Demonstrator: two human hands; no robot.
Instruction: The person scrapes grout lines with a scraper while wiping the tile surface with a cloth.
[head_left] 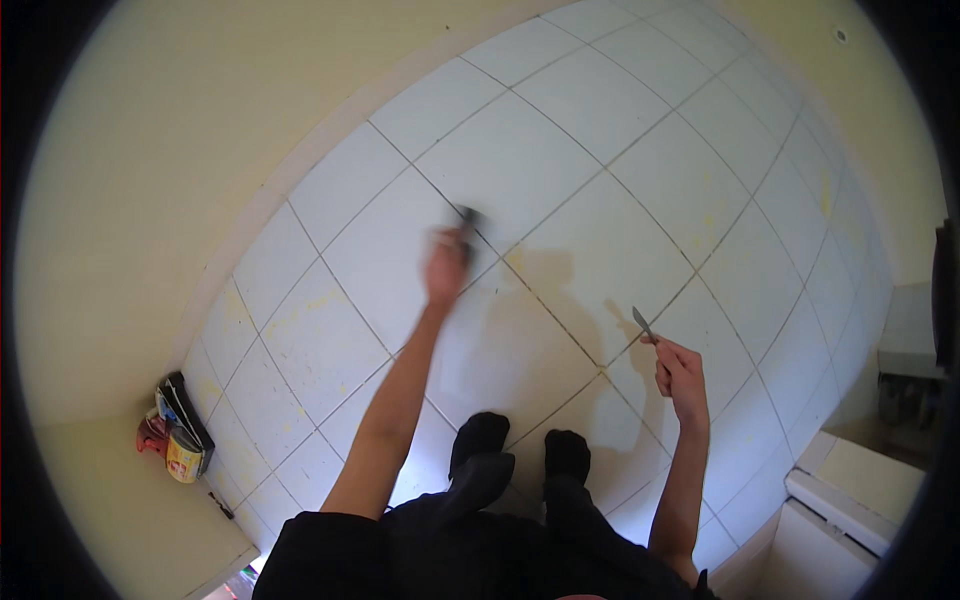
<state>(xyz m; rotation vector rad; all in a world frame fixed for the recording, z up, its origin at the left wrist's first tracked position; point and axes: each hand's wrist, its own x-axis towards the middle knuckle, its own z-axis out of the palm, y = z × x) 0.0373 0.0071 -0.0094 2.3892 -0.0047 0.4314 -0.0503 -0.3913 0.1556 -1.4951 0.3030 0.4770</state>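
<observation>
Tiled floor [560,140]: right fingers [664,377] grip a knife [641,320] jutting forward; left fingers [440,252] hold a blurred dark object [469,220].

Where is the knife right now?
In the head view, the knife is right of centre, in the right hand, over the tiled floor.

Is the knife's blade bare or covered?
Bare: the knife shows its narrow, pointed blade beyond the right hand, with no cover visible on it.

Blur smears the left hand [443,268] and its dark object [469,222], whose kind cannot be told.
</observation>
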